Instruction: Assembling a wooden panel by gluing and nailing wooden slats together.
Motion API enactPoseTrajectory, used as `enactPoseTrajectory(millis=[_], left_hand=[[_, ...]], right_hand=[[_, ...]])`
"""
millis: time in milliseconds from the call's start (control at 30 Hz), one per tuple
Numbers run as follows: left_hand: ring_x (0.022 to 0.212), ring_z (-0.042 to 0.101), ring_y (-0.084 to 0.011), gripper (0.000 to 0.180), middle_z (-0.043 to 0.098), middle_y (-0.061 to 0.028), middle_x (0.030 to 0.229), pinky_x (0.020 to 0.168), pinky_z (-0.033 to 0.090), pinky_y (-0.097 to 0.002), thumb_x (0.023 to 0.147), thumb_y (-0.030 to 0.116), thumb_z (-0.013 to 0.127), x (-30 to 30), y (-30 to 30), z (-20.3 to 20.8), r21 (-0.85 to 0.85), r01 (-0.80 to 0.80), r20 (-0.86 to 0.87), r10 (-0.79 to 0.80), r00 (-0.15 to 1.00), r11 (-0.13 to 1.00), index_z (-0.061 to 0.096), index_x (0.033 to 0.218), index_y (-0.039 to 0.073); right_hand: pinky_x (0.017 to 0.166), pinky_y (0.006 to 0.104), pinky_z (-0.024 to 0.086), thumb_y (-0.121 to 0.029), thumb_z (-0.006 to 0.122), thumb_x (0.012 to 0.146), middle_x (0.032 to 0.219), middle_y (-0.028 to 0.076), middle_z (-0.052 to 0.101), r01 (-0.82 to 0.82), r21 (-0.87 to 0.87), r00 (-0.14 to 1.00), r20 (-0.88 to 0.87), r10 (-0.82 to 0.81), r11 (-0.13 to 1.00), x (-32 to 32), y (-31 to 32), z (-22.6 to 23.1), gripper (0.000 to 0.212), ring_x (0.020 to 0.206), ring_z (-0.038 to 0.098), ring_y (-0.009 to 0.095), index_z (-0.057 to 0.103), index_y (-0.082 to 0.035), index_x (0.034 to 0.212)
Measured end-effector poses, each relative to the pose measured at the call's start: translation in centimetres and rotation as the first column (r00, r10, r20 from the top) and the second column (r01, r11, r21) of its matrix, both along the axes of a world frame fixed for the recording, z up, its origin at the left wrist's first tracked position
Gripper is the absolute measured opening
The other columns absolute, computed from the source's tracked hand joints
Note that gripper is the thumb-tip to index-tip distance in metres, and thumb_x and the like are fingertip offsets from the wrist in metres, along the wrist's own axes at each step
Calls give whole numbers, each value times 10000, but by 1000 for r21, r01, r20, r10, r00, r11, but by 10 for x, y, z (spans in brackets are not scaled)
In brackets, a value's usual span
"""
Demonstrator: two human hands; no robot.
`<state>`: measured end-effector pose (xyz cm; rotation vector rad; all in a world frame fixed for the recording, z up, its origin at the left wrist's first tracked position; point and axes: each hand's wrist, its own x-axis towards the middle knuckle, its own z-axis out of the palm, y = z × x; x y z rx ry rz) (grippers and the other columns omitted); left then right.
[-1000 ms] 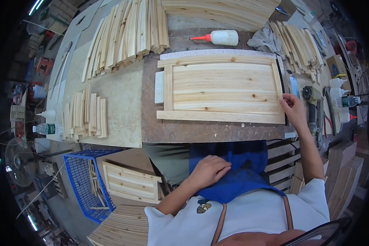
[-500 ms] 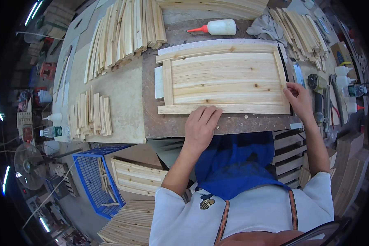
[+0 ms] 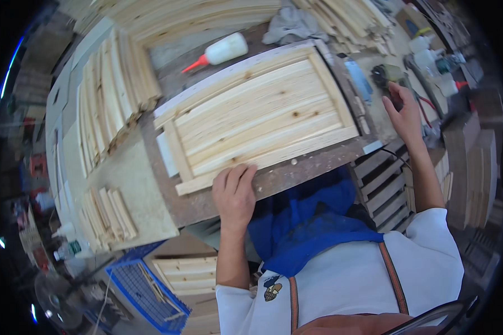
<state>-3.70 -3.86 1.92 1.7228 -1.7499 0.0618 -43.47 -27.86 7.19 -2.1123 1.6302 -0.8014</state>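
Observation:
A framed wooden panel (image 3: 262, 109) of pale knotty wood lies on the dark work board (image 3: 318, 162). My left hand (image 3: 235, 192) rests on the panel's near rail, its fingers laid over the edge and gripping nothing. Off the panel's right side, my right hand (image 3: 405, 114) is in the air with thumb and fingers apart, holding nothing. Just beyond its fingertips lies a green and black hand tool (image 3: 387, 74), its exact kind unclear. A white glue bottle (image 3: 226, 49) with a red nozzle lies behind the panel.
Wooden strips (image 3: 109, 92) are stacked at the left, with shorter strips (image 3: 109, 215) nearer. A grey rag (image 3: 293, 25) lies at the back. Several bottles (image 3: 430, 58) stand at the right. Below the table is a blue plastic crate (image 3: 145, 296).
My right hand has left the panel's right edge and moved right towards the hand tool. My left hand stays on the near rail. The whole view has turned and shifted.

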Motion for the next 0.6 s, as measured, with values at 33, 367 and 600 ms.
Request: enactPoseTrajectory(millis=[33, 367, 600], left_hand=[[1012, 642, -300, 359, 694, -48, 1103, 898, 526, -435, 755, -3, 736, -1, 0, -1, -16, 22, -10, -22, 1000, 1000, 776, 1093, 111], [1034, 627, -311, 337, 687, -53, 1117, 917, 518, -443, 779, -7, 762, -2, 1, -3, 17, -27, -30, 28, 999, 999, 774, 1099, 103], [995, 623, -314, 269, 690, -57, 1058, 875, 523, -428, 816, -13, 783, -2, 0, 4, -26, -33, -60, 31, 998, 999, 759, 1058, 102]], right_hand=[[958, 389, 545, -200, 780, 930, 1117, 157, 715, -2, -96, 986, -164, -13, 995, -13, 3, 2, 511, 1018, 699, 299, 619, 41, 1351], [975, 497, 533, -214, 782, 877, 1255, 296, 669, 157, -73, 899, -402, -173, 985, -45, -3, -25, 726, 1112, 655, 485, 471, 9, 1494], [830, 429, 574, -175, 782, 843, 1074, 251, 718, 198, 118, 929, -339, -148, 973, -54, -58, -17, 662, 926, 731, 365, 535, 42, 1418]])
